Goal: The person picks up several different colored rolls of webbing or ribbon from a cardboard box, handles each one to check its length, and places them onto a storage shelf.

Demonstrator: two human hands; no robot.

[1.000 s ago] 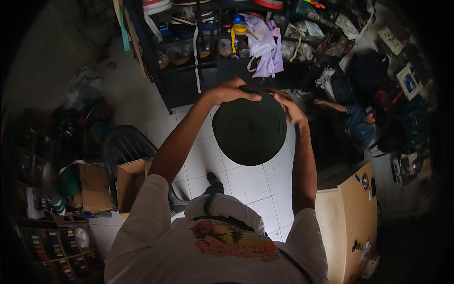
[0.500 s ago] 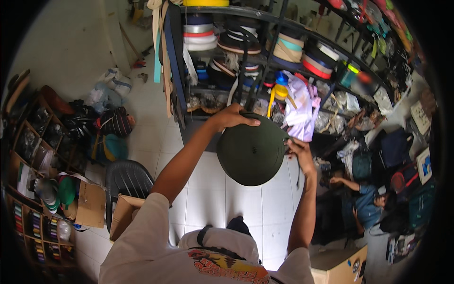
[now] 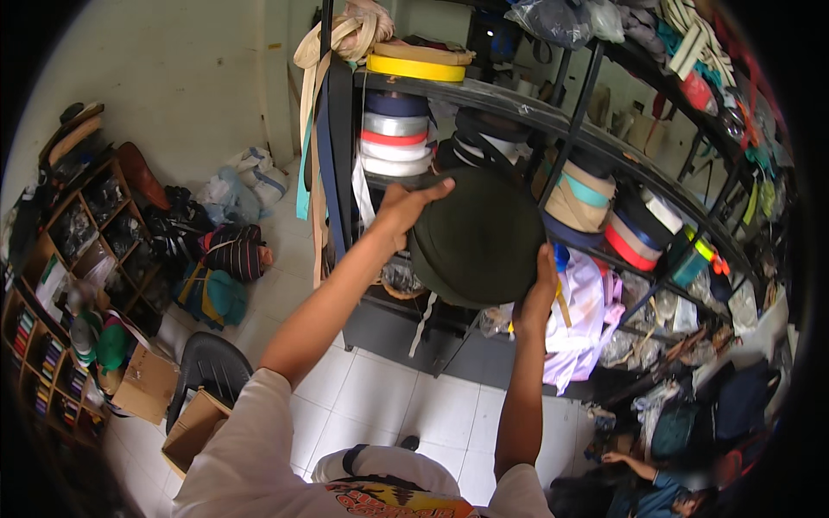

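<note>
A large dark green roll of flat webbing (image 3: 477, 237) is held up in front of the black metal shelf rack (image 3: 492, 97). My left hand (image 3: 404, 211) grips its upper left rim, thumb lying over the top face. At the lower right edge my right hand (image 3: 537, 292) supports it, its fingers partly hidden behind the rim. Just beyond the roll, rolls of webbing in navy, grey, red and white (image 3: 395, 138) are stacked on a shelf. Beige and turquoise rolls (image 3: 583, 194) stand to the right.
A yellow roll (image 3: 416, 68) rests on the rack's upper shelf. Pale lilac cloth (image 3: 574, 324) hangs by the lower shelf. A black chair (image 3: 207, 367) and an open cardboard box (image 3: 194, 432) are at my left. A person in a blue top (image 3: 669, 496) is at lower right.
The green roll has been raised toward the rack, and I am nearer to it. My right hand has shifted from the roll's loose end to flat against its side edge.
</note>
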